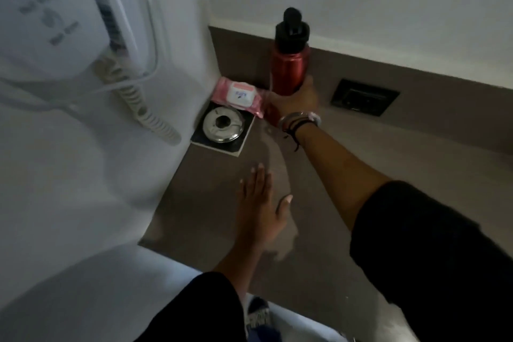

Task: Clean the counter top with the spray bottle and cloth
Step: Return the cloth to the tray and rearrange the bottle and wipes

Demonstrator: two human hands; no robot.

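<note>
Nearest us, our left hand lies flat, fingers spread, on the brown counter top, which looks matte with a pale, perhaps wet, patch. Farther out, our right hand, bracelets at the wrist, is clamped round one upright red bottle with a black cap. Just left of it lie one pink wipes pack and one round metal lid; one dark socket sits at the back.

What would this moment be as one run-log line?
right hand: gripping red metal bottle | left hand: open, flat over brown counter top | spray, cloth: unseen
</note>
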